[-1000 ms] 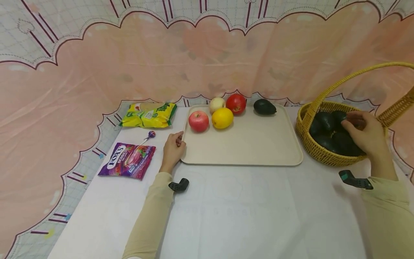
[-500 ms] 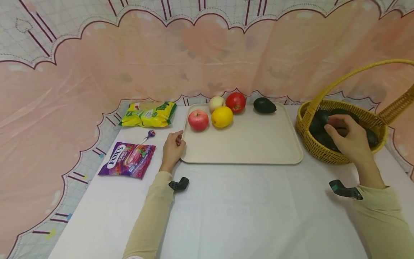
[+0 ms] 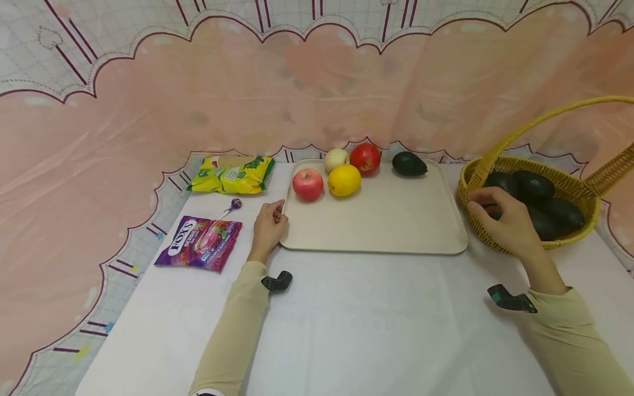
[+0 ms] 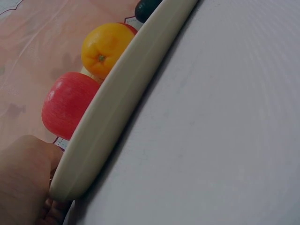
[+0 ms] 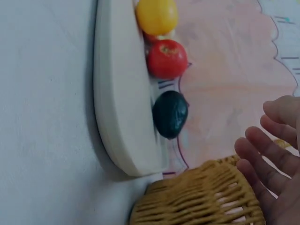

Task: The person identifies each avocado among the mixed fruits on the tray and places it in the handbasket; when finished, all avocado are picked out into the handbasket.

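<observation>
My left hand (image 3: 269, 228) pinches the left edge of a beige tray (image 3: 376, 231); in the left wrist view its fingers wrap the tray's corner. On the tray lie a red apple (image 3: 307, 184), a yellow lemon-like fruit (image 3: 344, 180), a pale round fruit (image 3: 335, 159), a red pomegranate (image 3: 365, 159) and a dark avocado (image 3: 409, 164). Over the left rim of a yellow wicker basket (image 3: 464, 192) hovers my right hand (image 3: 507, 220). Its fingers are loosely bent with nothing between them, as the right wrist view shows. Several avocados (image 3: 562, 214) lie in the basket.
A yellow-green packet (image 3: 231, 175), a lollipop (image 3: 235, 204) and a purple Fox's candy bag (image 3: 200, 243) lie left of the tray. The basket's tall handle (image 3: 545, 120) arches up at the right. Behind the table hangs a pink patterned cloth (image 3: 247, 104).
My right hand has moved left, from over the basket's middle to its left rim, uncovering avocados there. The left hand still holds the tray's edge. The head view has shifted slightly.
</observation>
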Tool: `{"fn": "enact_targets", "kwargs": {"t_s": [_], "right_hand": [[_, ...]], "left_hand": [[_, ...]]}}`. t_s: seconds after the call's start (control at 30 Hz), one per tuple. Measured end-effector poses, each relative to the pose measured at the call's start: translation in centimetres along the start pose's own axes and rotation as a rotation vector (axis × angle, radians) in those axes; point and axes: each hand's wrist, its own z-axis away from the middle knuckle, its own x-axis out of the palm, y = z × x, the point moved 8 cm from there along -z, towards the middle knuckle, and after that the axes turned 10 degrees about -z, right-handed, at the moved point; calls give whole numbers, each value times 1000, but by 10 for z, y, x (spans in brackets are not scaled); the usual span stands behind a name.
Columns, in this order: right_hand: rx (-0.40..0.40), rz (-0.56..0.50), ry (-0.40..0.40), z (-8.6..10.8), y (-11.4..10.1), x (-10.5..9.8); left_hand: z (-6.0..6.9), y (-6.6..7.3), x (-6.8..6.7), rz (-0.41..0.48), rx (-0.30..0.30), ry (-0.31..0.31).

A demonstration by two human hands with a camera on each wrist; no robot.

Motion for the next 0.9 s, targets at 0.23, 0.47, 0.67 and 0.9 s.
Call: {"fn": "enact_targets", "kwargs": {"t_s": [0.23, 0.47, 0.67, 0.9], "right_hand": [[8, 20, -47, -8, -1, 18], [24, 0, -88, -20, 1, 38], [17, -37, -117, -32, 2, 53], [56, -63, -113, -57, 4, 70]], "left_hand": [[0, 0, 0, 4, 1, 4], [0, -1, -1, -3, 2, 13], [0, -1, 1, -2, 1, 11], [-1, -1, 0, -3, -5, 7]]}}
